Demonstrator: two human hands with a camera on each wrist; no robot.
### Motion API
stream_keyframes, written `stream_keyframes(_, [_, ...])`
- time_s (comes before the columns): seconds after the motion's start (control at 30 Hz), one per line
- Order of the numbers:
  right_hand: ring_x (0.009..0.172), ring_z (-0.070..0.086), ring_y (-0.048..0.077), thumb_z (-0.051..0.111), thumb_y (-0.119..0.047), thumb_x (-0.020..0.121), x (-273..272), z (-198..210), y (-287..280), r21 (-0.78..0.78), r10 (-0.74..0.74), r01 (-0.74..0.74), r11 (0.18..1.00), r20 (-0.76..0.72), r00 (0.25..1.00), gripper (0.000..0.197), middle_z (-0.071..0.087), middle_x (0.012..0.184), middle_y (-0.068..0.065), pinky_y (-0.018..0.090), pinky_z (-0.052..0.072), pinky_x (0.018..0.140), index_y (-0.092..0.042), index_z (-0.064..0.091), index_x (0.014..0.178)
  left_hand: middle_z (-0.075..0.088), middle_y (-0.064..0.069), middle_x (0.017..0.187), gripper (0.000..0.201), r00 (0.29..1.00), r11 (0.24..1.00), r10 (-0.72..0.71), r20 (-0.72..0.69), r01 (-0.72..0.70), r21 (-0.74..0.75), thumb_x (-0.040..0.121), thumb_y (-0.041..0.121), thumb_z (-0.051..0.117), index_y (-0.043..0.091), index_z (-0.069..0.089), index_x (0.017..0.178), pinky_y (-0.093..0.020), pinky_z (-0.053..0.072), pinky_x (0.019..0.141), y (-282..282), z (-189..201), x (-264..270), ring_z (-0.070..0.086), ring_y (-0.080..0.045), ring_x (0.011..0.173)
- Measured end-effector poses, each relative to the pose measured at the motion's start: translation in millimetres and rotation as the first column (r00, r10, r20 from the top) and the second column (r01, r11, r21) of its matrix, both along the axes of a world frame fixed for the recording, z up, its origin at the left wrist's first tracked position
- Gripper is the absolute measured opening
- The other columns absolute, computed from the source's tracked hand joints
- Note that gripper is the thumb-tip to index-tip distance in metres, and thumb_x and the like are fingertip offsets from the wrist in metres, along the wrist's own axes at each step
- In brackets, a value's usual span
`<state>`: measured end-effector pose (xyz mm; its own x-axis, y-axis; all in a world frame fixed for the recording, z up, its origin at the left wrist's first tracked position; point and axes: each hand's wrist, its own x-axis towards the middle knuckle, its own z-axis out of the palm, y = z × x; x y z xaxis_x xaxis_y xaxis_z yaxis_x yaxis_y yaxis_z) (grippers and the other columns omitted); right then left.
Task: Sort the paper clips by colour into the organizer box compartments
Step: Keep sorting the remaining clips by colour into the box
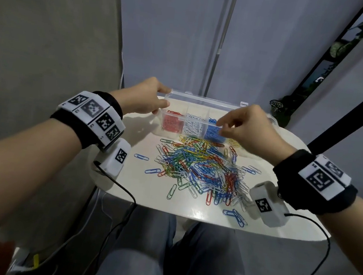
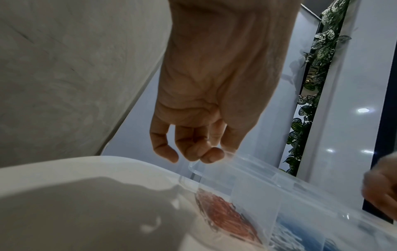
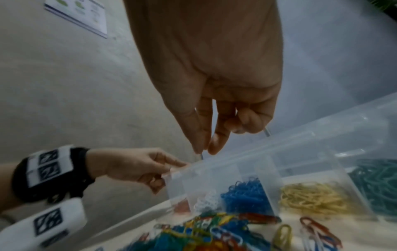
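The step in hand looks like dropping a clip into its matching compartment, so the person should steady the organizer box (image 1: 199, 107) and release only once the fingertips are right above the correct colour. The left hand (image 1: 145, 97) grips the box's left end, thumb and fingers curled round its corner. The right hand (image 1: 243, 126) hovers over the blue compartment (image 1: 215, 132), thumb and forefinger pressed together; whether a clip sits between them cannot be told. The mixed pile of paper clips (image 1: 201, 169) lies on the counter (image 1: 138, 186) just in front of the box.
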<state>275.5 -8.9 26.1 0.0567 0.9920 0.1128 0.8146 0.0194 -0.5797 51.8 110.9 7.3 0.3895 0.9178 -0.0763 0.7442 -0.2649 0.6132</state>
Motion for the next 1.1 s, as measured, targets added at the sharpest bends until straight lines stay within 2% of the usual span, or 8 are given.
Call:
stream_keyframes(0.13, [0.054, 0.048, 0.000, 0.073, -0.007, 0.079, -19, -12, -6, -0.113, 0.174, -0.151, 0.982, 0.236, 0.956, 0.019, 0.068, 0.077, -0.001, 0.013, 0.035, 0.051, -0.015, 0.077, 0.095, 0.057, -0.003, 0.059, 0.051, 1.000, 1.000, 0.002, 0.000, -0.002, 0.007, 0.097, 0.023, 0.057, 0.015, 0.043, 0.145, -0.025, 0.036, 0.052, -1, 0, 0, 0.044, -0.010, 0.049])
stream_keyframes(0.27, [0.080, 0.060, 0.013, 0.073, -0.011, 0.082, -28, -28, -2, -0.251, 0.274, -0.203, 0.947, 0.293, 0.916, 0.022, 0.071, 0.098, 0.001, 0.022, 0.043, 0.071, -0.014, 0.075, 0.104, 0.057, -0.003, 0.059, 0.051, 1.000, 1.000, -0.003, -0.007, 0.003, 0.008, 0.097, 0.023, 0.057, 0.015, 0.043, 0.145, -0.023, 0.036, 0.053, -1, 0, 0, 0.044, -0.010, 0.049])
stream_keyframes(0.33, [0.074, 0.059, 0.011, 0.073, -0.008, 0.081, -30, -31, 0, -0.264, 0.273, -0.197, 0.944, 0.290, 0.917, 0.014, 0.069, 0.089, 0.000, 0.022, 0.044, 0.069, -0.013, 0.076, 0.094, 0.057, -0.003, 0.059, 0.051, 1.000, 1.000, -0.004, -0.009, 0.004, 0.010, 0.097, 0.023, 0.057, 0.015, 0.043, 0.145, -0.023, 0.035, 0.051, -1, 1, 0, 0.044, -0.010, 0.049])
stream_keyframes(0.47, [0.052, 0.051, -0.003, 0.070, 0.001, 0.079, -23, -31, 2, -0.295, 0.260, -0.190, 0.937, 0.222, 0.940, 0.009, 0.062, 0.065, -0.005, 0.006, 0.036, 0.049, -0.007, 0.073, 0.077, 0.057, -0.004, 0.060, 0.051, 1.000, 1.000, -0.010, -0.002, 0.010, -0.001, 0.097, 0.023, 0.057, 0.015, 0.042, 0.145, -0.023, 0.035, 0.052, 0, 0, 0, 0.044, -0.010, 0.049])
stream_keyframes(0.6, [0.039, 0.046, 0.004, 0.079, -0.002, 0.075, -10, -28, -1, -0.261, 0.106, -0.116, 0.958, -0.051, 0.993, 0.008, 0.063, 0.053, 0.002, 0.017, 0.039, 0.043, -0.003, 0.074, 0.068, 0.057, -0.003, 0.060, 0.052, 1.000, 1.000, -0.002, 0.002, 0.002, -0.002, 0.097, 0.023, 0.057, 0.016, 0.042, 0.146, -0.024, 0.035, 0.052, 0, 0, -1, 0.044, -0.010, 0.049])
stream_keyframes(0.73, [0.041, 0.044, 0.010, 0.078, 0.000, 0.075, -1, -20, -8, -0.267, 0.025, -0.102, 0.958, -0.279, 0.960, 0.007, 0.070, 0.062, 0.012, 0.019, 0.038, 0.042, 0.002, 0.074, 0.081, 0.056, -0.003, 0.061, 0.052, 1.000, 1.000, 0.000, 0.001, 0.000, 0.000, 0.097, 0.023, 0.057, 0.016, 0.041, 0.146, -0.024, 0.034, 0.049, -1, 0, 0, 0.043, -0.009, 0.048])
stream_keyframes(0.93, [0.041, 0.048, -0.002, 0.081, -0.003, 0.072, -6, -16, -8, -0.261, 0.080, -0.103, 0.960, -0.096, 0.992, 0.007, 0.062, 0.048, -0.011, 0.010, 0.037, 0.045, -0.006, 0.075, 0.072, 0.056, -0.003, 0.060, 0.051, 1.000, 1.000, -0.006, 0.004, 0.006, 0.005, 0.097, 0.022, 0.057, 0.015, 0.042, 0.146, -0.023, 0.035, 0.051, -2, 0, -1, 0.044, -0.008, 0.048])
stream_keyframes(1.1, [0.049, 0.055, 0.004, 0.079, -0.001, 0.073, -21, -31, -6, -0.333, 0.144, -0.114, 0.936, 0.069, 0.987, 0.010, 0.064, 0.060, -0.005, 0.016, 0.045, 0.050, -0.008, 0.076, 0.080, 0.056, -0.003, 0.060, 0.051, 1.000, 1.000, -0.004, 0.006, 0.004, 0.009, 0.097, 0.023, 0.056, 0.015, 0.042, 0.146, -0.022, 0.034, 0.049, -3, 1, -1, 0.044, -0.008, 0.048])
